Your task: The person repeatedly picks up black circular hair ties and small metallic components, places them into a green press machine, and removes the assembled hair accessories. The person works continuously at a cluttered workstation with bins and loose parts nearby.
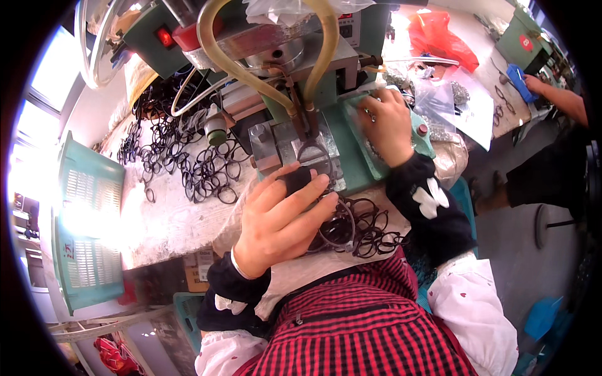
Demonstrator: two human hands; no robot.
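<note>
My left hand (282, 219) is closed on a dark round-rimmed eyeglass frame (352, 233) in front of the machine. One rim shows beside my fingers. Another ring lies on the metal block (288, 150), below two copper-coloured prongs (304, 125). A black wrap (297, 180) covers one of my left fingers. Over at the right, my right hand (387, 125) is above a green tray (352, 128), its fingertips pinched on a small shiny metal piece (370, 114). Its exact kind is too small to make out. My palm hides part of the tray.
Many dark eyeglass frames lie on the bench (163, 225) at left, and more frames (379, 229) lie near my lap. A green basket (94, 213) stands at the left edge. Yellowish hoses (216, 47) arch above. A red plastic bag (442, 41) and a co-worker's arm (561, 94) are at right.
</note>
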